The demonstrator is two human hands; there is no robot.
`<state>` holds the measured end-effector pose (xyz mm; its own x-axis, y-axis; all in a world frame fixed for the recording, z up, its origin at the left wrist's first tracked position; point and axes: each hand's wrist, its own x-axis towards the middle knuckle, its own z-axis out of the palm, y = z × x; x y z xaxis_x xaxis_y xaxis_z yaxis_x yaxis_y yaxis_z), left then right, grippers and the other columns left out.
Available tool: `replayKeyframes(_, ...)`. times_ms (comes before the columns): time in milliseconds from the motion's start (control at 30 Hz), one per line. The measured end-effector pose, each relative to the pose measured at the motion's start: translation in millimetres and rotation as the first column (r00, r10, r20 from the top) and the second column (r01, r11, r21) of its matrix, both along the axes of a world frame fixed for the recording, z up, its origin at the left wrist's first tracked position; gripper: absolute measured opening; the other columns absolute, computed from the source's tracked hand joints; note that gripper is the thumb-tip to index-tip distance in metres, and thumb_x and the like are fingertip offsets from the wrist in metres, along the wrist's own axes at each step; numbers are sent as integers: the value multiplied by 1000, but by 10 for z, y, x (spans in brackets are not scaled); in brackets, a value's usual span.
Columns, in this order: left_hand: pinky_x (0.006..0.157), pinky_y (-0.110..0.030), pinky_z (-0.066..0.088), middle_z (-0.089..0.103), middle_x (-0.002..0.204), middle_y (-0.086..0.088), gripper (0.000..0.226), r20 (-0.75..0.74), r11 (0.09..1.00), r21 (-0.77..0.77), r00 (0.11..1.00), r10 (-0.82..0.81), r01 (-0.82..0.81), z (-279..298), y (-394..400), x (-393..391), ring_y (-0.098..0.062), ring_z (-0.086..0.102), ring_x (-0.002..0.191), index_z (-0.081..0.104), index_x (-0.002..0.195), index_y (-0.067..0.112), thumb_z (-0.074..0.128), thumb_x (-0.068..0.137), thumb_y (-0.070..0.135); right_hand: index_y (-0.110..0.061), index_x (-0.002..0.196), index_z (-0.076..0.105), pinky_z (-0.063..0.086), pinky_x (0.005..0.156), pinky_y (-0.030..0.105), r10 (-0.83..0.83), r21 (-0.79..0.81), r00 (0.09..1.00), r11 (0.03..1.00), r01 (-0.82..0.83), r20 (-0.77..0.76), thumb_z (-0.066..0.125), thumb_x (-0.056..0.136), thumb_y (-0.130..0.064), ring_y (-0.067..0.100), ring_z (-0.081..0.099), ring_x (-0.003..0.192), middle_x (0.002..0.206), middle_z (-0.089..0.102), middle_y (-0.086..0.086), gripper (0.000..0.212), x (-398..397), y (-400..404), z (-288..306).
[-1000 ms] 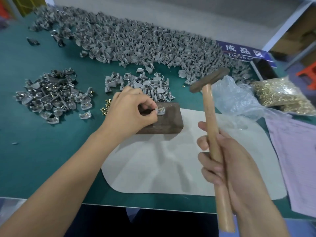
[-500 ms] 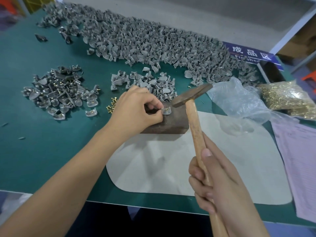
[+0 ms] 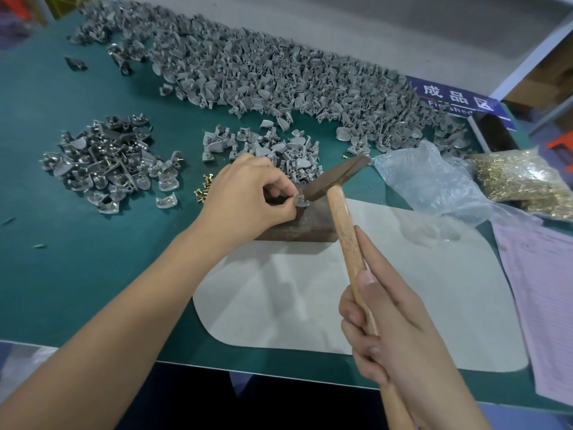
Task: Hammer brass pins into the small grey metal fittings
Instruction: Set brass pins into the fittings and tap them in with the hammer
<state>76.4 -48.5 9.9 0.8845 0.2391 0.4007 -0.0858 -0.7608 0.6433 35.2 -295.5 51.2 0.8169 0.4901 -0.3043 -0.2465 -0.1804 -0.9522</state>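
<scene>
We've got the left hand [image 3: 248,193] pinching a small grey fitting [image 3: 298,200] on top of the dark metal block [image 3: 305,225], thumb and fingertips curled round it. Right hand [image 3: 400,330] wrapped round the wooden handle of the hammer [image 3: 341,212], index finger laid along the shaft. Hammer head is down at the fitting, contact or just above, can't tell which. Pin in the fitting is hidden. Block sits on the far edge of a grey mat [image 3: 356,299] on the green surface [image 3: 77,268]. Loose brass pins [image 3: 203,187] just left of the left hand. Small fittings heap [image 3: 263,147] just behind the block, big heap [image 3: 263,69] further back, darker pile with pins showing [image 3: 108,162] at left. Bag of pins [image 3: 524,178] at right.
</scene>
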Motion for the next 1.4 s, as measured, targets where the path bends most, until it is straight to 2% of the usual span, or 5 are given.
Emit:
replayKeyframes(600,72,-35,48,56,72,17,5,-23,1000,-19,1000,-14,14,-8,24,3,-11,50,85,75,80,37,79,77,35,-71,136,49,25,46,20,9,-26,996,1000,-7,85,46,107,-35,11,27,48,69,45,-5,46,14,-23,-19)
replayKeyframes(900,68,-23,41,56,72,17,6,-24,1000,-24,1000,-4,3,-16,37,2,-9,50,85,75,79,38,79,77,35,-71,138,48,26,46,20,-13,0,997,1000,13,79,49,97,-47,11,26,48,68,44,-5,47,-14,6,-48)
replayKeyframes(1167,67,-20,38,57,72,17,5,-36,1000,-25,999,3,-4,-21,44,6,-7,49,85,76,80,36,80,78,34,-71,137,48,26,45,20,-16,2,997,1000,16,80,44,108,-33,11,27,48,69,45,-5,48,-29,-1,-100)
replayKeyframes(1267,67,-17,38,57,72,17,4,-38,1000,-27,999,7,-8,-33,45,9,-5,49,85,75,80,37,78,79,34,-68,140,48,29,44,20,-67,-10,984,998,70,164,47,106,-39,10,30,47,71,52,-4,44,-8,-36,-183)
replayKeyframes(1400,69,-23,42,57,72,18,5,-47,999,-42,999,-4,2,-37,47,8,-5,49,86,74,80,36,78,80,33,-55,129,52,41,51,25,-146,-238,887,932,271,438,51,108,-30,10,50,51,84,69,-6,32,124,-26,-306)
